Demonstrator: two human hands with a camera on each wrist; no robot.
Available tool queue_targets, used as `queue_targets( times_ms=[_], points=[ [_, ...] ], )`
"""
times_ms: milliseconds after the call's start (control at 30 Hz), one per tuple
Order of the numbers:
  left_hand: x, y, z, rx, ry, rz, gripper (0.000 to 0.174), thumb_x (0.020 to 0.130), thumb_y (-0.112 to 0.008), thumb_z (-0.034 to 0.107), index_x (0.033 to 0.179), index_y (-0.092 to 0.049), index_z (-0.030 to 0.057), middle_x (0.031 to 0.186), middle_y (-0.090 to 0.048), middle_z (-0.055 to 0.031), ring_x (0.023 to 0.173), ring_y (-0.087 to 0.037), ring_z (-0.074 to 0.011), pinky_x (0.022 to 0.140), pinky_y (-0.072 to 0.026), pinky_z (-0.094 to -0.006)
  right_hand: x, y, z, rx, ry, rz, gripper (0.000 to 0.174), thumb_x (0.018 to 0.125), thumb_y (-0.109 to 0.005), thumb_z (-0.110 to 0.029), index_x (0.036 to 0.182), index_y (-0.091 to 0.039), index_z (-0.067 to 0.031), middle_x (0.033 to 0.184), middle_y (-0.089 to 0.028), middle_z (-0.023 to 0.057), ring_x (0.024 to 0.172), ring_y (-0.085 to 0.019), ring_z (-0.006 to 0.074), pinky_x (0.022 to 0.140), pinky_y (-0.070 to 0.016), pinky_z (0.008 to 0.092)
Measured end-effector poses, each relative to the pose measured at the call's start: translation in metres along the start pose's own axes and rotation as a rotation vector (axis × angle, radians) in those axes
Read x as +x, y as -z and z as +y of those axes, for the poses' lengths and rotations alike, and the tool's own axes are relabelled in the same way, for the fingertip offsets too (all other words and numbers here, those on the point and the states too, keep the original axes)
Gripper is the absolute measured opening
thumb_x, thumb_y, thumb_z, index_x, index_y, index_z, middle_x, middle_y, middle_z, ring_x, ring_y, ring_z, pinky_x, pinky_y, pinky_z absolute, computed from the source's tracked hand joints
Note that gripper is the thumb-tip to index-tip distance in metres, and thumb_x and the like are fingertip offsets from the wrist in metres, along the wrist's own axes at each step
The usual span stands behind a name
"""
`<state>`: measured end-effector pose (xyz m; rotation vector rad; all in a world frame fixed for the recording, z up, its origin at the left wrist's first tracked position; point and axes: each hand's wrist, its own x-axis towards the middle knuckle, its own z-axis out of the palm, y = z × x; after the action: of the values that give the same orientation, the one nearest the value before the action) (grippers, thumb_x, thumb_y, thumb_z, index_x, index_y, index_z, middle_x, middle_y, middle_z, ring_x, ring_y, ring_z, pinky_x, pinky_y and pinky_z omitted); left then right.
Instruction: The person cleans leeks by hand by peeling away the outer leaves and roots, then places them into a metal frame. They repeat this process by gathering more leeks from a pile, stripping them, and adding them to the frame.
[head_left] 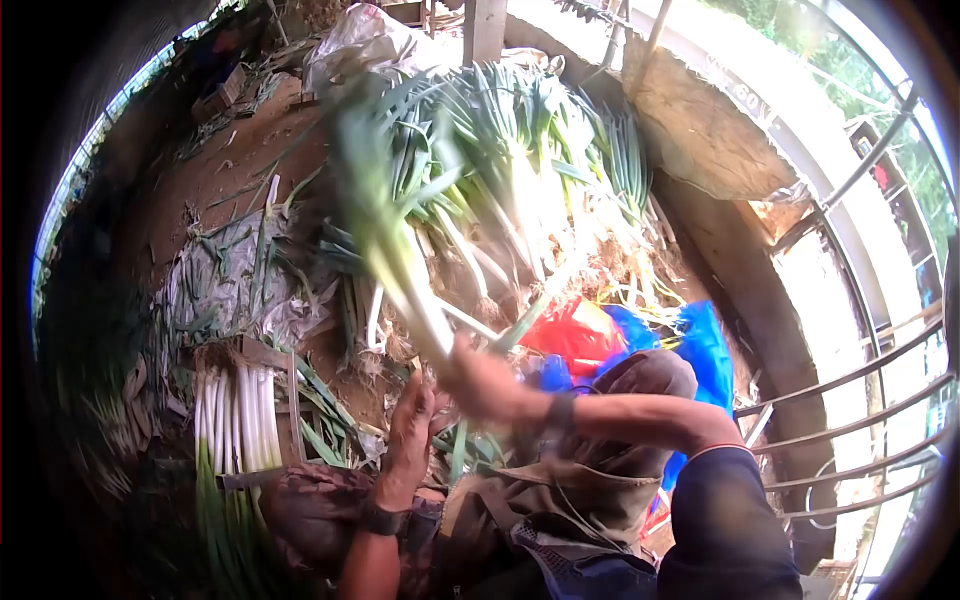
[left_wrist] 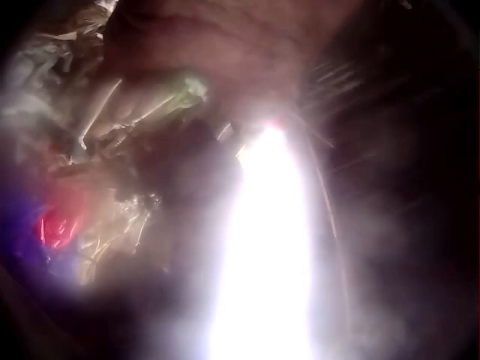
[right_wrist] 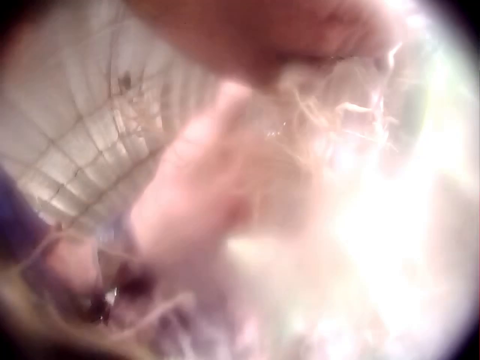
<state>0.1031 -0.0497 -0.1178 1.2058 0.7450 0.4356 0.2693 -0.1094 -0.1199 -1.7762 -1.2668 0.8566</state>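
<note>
My right hand (head_left: 490,385) grips a leek (head_left: 425,320) low on its white shank. The leek stands tilted, its green leaves up and away from me, blurred by motion. In the right wrist view, pale stringy roots (right_wrist: 360,120) show under the right hand (right_wrist: 300,34). My left hand (head_left: 405,435) is raised close beside the right one, fingers pointing up near the leek's lower end. A small yellowish tip shows at its fingertips; I cannot tell whether it holds anything. Glare whites out much of both wrist views.
A large pile of leeks (head_left: 520,190) lies ahead with roots toward me. Trimmed leeks (head_left: 235,420) lie in a wooden frame (head_left: 295,405) at left. Red plastic (head_left: 575,340) and blue plastic (head_left: 708,350) lie at right, near metal bars (head_left: 850,395). Leaf scraps litter the soil (head_left: 240,165).
</note>
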Motion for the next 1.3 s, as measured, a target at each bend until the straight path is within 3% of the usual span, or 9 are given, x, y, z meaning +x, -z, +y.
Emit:
queue_targets(
  times_ms=[167, 267, 433, 533, 633, 667, 767, 1133, 1300],
  points=[
    [0.0, 0.023, -0.084, -0.608, 0.49, 0.193, 0.035, 0.093, -0.062, 0.042, 0.093, -0.062, 0.0066, 0.082, -0.06, -0.0022, 0.073, -0.057, -0.0132, 0.067, -0.0473, -0.0259, -0.041, -0.095, 0.043, -0.352, 0.217, -0.28, 0.059, 0.09, -0.058, -0.024, 0.125, -0.032, 0.0147, 0.08, -0.058, 0.0237, 0.069, -0.061, 0.0408, 0.058, -0.0505, 0.0489],
    [-0.024, 0.054, -0.115, 0.408, -0.037, 0.006, 0.014, 0.091, -0.063, 0.013, 0.102, -0.064, 0.0038, 0.088, -0.065, -0.0062, 0.08, -0.061, -0.0129, 0.066, -0.0509, -0.0249, -0.028, -0.112, 0.051, -0.37, 0.298, -0.773, 0.069, 0.09, -0.062, -0.036, 0.129, -0.035, 0.014, 0.09, -0.063, 0.0293, 0.083, -0.066, 0.0362, 0.07, -0.0537, 0.0453],
    [-0.019, 0.042, -0.074, 0.254, -0.113, 0.137, 0.034, 0.089, -0.061, 0.003, 0.121, -0.051, 0.0006, 0.096, -0.061, -0.0085, 0.082, -0.061, -0.0163, 0.068, -0.0546, -0.0297, 0.062, -0.034, 0.065, -0.13, 0.138, -0.987, 0.06, 0.092, -0.058, -0.052, 0.13, -0.055, -0.0058, 0.098, -0.07, 0.0133, 0.083, -0.069, 0.0232, 0.071, -0.0569, 0.0357],
    [0.011, 0.033, -0.038, -0.559, 0.439, 0.409, 0.03, 0.086, -0.059, 0.016, 0.112, -0.052, 0.0018, 0.087, -0.056, -0.0064, 0.071, -0.057, -0.0196, 0.063, -0.0541, -0.0357, 0.11, 0.092, 0.069, -0.029, -0.096, -0.68, 0.038, 0.099, -0.053, -0.038, 0.118, -0.064, -0.0076, 0.103, -0.07, 0.007, 0.085, -0.067, 0.0199, 0.076, -0.0561, 0.0351],
    [0.003, 0.035, -0.052, -0.967, 0.299, 0.185, 0.046, 0.078, -0.057, 0.006, 0.123, -0.05, 0.0032, 0.086, -0.055, -0.0068, 0.067, -0.054, -0.0191, 0.061, -0.0521, -0.0366, 0.137, 0.198, 0.154, -0.156, -0.267, -0.1, 0.025, 0.09, -0.065, -0.025, 0.092, -0.067, -0.0005, 0.068, -0.06, 0.0061, 0.063, -0.058, 0.0133, 0.058, -0.0471, 0.0361],
    [0.0, 0.027, -0.04, -0.874, 0.356, 0.154, 0.055, 0.074, -0.057, 0.002, 0.129, -0.048, 0.0053, 0.088, -0.057, -0.0088, 0.07, -0.056, -0.0203, 0.063, -0.0534, -0.0372, 0.141, 0.222, 0.181, -0.153, 0.115, 0.032, 0.027, 0.091, -0.065, -0.028, 0.084, -0.066, -0.0019, 0.065, -0.058, 0.0024, 0.06, -0.055, 0.0112, 0.054, -0.0452, 0.0314],
    [0.017, 0.02, -0.07, -0.636, 0.526, 0.279, 0.066, 0.072, -0.056, -0.004, 0.136, -0.04, 0.0052, 0.098, -0.06, -0.0173, 0.079, -0.062, -0.0281, 0.07, -0.0568, -0.0422, 0.146, 0.278, 0.295, -0.336, -0.428, 0.456, 0.03, 0.094, -0.06, -0.025, 0.094, -0.064, 0.0047, 0.07, -0.063, 0.0063, 0.061, -0.061, 0.0149, 0.053, -0.0474, 0.028],
    [0.041, 0.009, -0.107, -0.523, 0.696, 0.42, 0.069, 0.072, -0.057, -0.006, 0.136, -0.034, -0.0039, 0.095, -0.061, -0.0213, 0.079, -0.064, -0.0303, 0.072, -0.0564, -0.0443, 0.219, 0.307, 0.296, -0.415, -0.663, 0.805, 0.041, 0.079, -0.071, -0.034, 0.089, -0.068, 0.0056, 0.086, -0.069, 0.0236, 0.083, -0.069, 0.0331, 0.076, -0.0528, 0.0393],
    [0.043, 0.009, -0.115, -0.52, 0.64, 0.401, 0.07, 0.07, -0.059, -0.008, 0.135, -0.033, -0.0064, 0.09, -0.063, -0.0202, 0.076, -0.065, -0.0305, 0.072, -0.0567, -0.0428, 0.168, 0.321, 0.251, 0.091, -0.436, 0.618, 0.063, 0.078, -0.074, -0.016, 0.131, -0.051, 0.0087, 0.073, -0.065, 0.0075, 0.068, -0.064, 0.0162, 0.06, -0.0508, 0.0266]
  ],
)
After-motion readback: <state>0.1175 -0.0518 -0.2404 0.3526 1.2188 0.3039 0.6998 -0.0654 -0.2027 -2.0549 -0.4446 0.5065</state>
